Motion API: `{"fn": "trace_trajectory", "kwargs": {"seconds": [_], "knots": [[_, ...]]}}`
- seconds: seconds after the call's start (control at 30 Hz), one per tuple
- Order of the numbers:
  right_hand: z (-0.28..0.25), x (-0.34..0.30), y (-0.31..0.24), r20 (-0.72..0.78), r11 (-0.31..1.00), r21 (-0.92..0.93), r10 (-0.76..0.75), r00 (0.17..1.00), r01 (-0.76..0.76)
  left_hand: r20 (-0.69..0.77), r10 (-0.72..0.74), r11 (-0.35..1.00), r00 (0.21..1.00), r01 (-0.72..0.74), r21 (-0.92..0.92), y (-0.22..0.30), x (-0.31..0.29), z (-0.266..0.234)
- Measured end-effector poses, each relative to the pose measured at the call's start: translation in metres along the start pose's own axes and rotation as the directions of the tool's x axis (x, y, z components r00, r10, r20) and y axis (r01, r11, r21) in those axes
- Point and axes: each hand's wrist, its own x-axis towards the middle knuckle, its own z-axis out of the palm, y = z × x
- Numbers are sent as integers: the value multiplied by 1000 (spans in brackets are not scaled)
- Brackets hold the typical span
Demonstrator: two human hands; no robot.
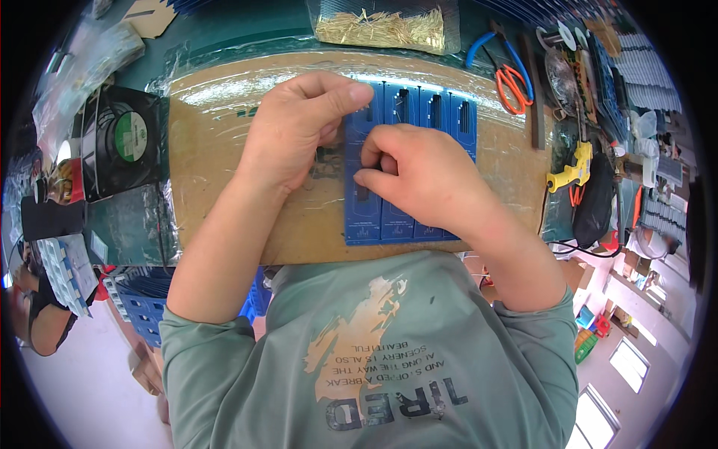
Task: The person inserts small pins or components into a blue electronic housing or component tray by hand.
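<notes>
A blue circuit board panel, split into several strips with dark slots, lies on the brown work board in front of me. Over the panel's far left corner is my left hand, thumb and forefinger pressed together in a pinch. Anything between those fingertips is too small to make out. My right hand is lower over the panel's middle and left strips, with its fingers curled in and thumb close to the forefinger. Whatever it may hold is hidden, and it covers part of the panel.
Beyond the panel stands a clear plastic box of thin gold-coloured pins. To the right lie blue-handled pliers, orange-handled scissors and a yellow glue gun. A black fan sits at the left, near clear plastic bags.
</notes>
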Motion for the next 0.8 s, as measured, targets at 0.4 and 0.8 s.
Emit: {"fn": "trace_trajectory", "kwargs": {"seconds": [0.4, 0.8], "knots": [[2, 0, -1, -13, 996, -78, -49, 999, 48, 3, -8, 1000, 1000, 8, 5, 1, 1, 0], [2, 17, 12, -208, 728, 685, 203, 957, -6, -14, -2, 998, 1000, 3, 56, -1, -1, 0]]}}
